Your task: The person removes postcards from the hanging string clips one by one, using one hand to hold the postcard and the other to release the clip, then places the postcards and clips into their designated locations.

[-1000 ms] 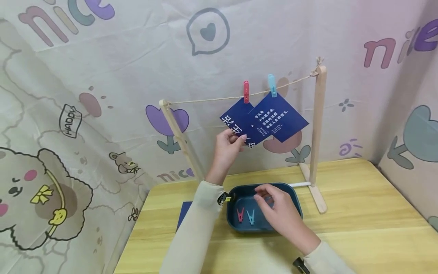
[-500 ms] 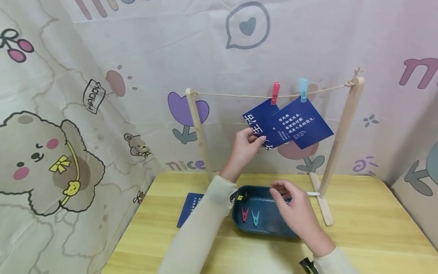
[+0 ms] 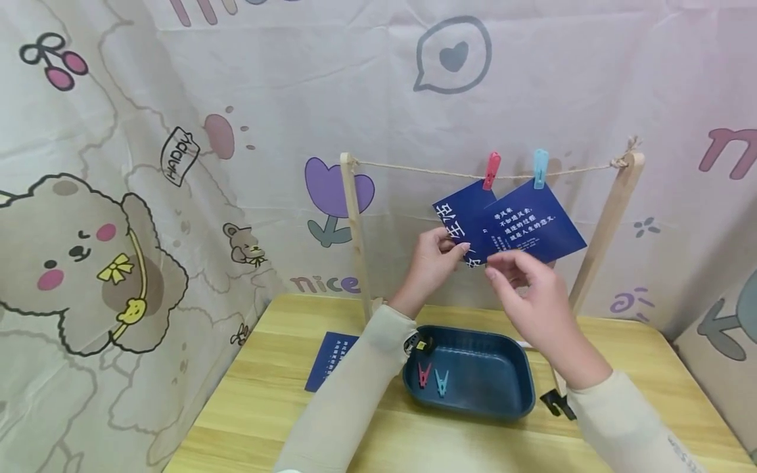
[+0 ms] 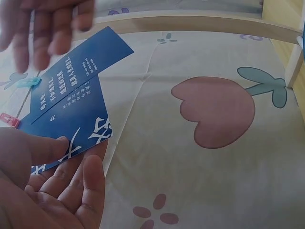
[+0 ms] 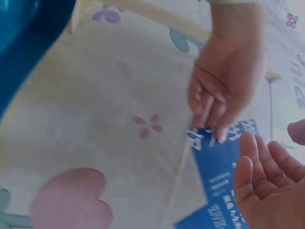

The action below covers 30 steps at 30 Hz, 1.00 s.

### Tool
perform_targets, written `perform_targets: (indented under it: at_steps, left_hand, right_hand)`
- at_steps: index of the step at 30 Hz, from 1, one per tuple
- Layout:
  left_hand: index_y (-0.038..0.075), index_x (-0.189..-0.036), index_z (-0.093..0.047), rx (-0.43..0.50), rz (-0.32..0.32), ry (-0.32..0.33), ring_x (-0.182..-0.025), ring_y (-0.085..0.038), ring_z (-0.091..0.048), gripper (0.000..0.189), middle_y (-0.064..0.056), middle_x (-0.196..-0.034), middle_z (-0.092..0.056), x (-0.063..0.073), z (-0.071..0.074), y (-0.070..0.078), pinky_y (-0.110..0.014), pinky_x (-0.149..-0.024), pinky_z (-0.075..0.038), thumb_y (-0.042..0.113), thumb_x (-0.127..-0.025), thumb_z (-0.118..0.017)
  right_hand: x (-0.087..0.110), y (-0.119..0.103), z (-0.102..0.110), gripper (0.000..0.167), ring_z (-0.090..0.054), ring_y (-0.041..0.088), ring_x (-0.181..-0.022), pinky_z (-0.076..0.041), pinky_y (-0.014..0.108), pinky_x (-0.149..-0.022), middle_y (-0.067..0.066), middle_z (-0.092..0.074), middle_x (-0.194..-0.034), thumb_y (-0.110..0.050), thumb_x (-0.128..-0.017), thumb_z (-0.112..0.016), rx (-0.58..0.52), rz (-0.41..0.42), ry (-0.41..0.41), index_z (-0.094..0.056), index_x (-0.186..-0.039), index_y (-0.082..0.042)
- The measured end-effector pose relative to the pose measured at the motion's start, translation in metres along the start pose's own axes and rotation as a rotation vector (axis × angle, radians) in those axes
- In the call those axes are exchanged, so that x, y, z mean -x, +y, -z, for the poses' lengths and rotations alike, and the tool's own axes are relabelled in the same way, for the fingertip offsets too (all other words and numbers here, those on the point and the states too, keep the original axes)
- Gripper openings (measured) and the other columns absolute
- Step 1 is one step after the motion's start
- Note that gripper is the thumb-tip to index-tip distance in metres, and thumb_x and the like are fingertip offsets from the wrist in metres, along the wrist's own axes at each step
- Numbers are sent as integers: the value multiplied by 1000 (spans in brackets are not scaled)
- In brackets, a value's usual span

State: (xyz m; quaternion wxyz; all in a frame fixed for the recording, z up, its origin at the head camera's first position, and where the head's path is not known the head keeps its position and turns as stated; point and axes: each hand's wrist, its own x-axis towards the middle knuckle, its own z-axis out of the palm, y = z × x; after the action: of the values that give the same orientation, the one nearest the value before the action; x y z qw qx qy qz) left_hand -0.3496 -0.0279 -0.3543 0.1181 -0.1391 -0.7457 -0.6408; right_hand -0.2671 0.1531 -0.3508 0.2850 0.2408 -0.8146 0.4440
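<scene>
In the head view a blue card with large white characters point(image 3: 464, 209) hangs from the string by a red clothespin point(image 3: 491, 171). My left hand point(image 3: 434, 263) pinches its lower left edge between thumb and fingers, as the left wrist view also shows. A second blue card point(image 3: 544, 220), held by a light blue clothespin point(image 3: 541, 169), overlaps it on the right. My right hand point(image 3: 532, 295) is raised just below the cards, fingers loosely bent and nothing in them. In the right wrist view the right hand's fingers point(image 5: 259, 167) stand apart, overlapping the card.
The string point(image 3: 414, 169) runs between two wooden posts point(image 3: 609, 220). Below, a dark blue tray point(image 3: 497, 410) holds a red clothespin point(image 3: 424, 375) and a light blue clothespin point(image 3: 441, 382). Another blue card point(image 3: 328, 361) lies on the wooden table point(image 3: 254, 394), partly behind the left sleeve.
My right hand has risen from over the tray to the cards' lower edge. The left hand keeps its pinch on the card. The head view has shifted.
</scene>
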Motion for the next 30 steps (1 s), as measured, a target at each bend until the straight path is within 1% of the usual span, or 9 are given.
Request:
perform_targets:
  at_steps: [5,10,13,15,18,21,24,27,30]
  left_hand:
    - [-2,-123,-75,-17,4,-18,-75,-20,-74,23,-19,-102,-83,0,0,0,-22,-62,-55,3,-101,-76]
    - [0,-123,-75,-31,35,-3,-69,-11,-67,21,-16,-98,-83,2,1,1,-22,-61,-53,5,-102,-75]
    - [3,-123,-76,-39,54,6,-70,-12,-68,21,-13,-98,-83,2,1,2,-23,-62,-54,6,-102,-75]
    - [4,-124,-76,-45,60,7,-71,-12,-67,21,-11,-98,-83,2,1,3,-23,-63,-54,7,-103,-75]
    - [5,-124,-76,-41,60,6,-71,-12,-66,21,-10,-98,-83,2,1,3,-24,-63,-54,8,-103,-75]
    - [6,-124,-76,-43,61,6,-70,-12,-65,21,-8,-97,-83,3,1,4,-24,-63,-53,8,-103,-75]
    - [7,-124,-76,-47,71,10,-71,-12,-66,21,-7,-98,-83,4,1,4,-24,-63,-53,9,-103,-75]
    - [6,-125,-76,-48,74,10,-71,-13,-66,21,-7,-98,-83,4,2,4,-25,-63,-53,9,-104,-75]
    - [6,-125,-76,-46,71,10,-71,-13,-66,22,-7,-98,-83,4,3,4,-25,-63,-52,9,-104,-75]
  right_hand:
    - [-30,-14,11,18,-71,5,-83,-56,10,-75,7,-79,-99,-15,-106,-72,-19,16,20,-76,-120,-4]
    - [-60,-27,19,21,-74,8,-82,-55,9,-74,9,-78,-100,-19,-107,-71,-14,24,30,-76,-121,-5]
    - [-76,-33,23,22,-75,11,-80,-55,11,-70,8,-77,-102,-20,-107,-70,-22,24,37,-76,-121,-4]
    - [-86,-35,25,22,-75,12,-77,-53,13,-65,8,-78,-103,-21,-107,-70,-29,21,53,-76,-121,-5]
    - [-99,-36,26,22,-74,11,-72,-52,15,-60,8,-79,-105,-22,-107,-70,-35,13,79,-77,-120,-6]
    - [-110,-36,26,22,-75,10,-70,-54,15,-60,9,-79,-111,-23,-106,-71,-42,-1,97,-76,-121,-7]
    - [-120,-37,25,23,-75,9,-69,-53,15,-58,9,-78,-112,-23,-106,-71,-39,-12,111,-76,-122,-8]
    - [-128,-40,24,25,-74,8,-69,-50,15,-56,4,-71,-120,-25,-106,-70,-3,-13,116,-75,-124,-8]
    - [-135,-44,25,28,-71,4,-68,-49,16,-57,1,-63,-127,-24,-106,-69,48,-9,103,-73,-128,-8]
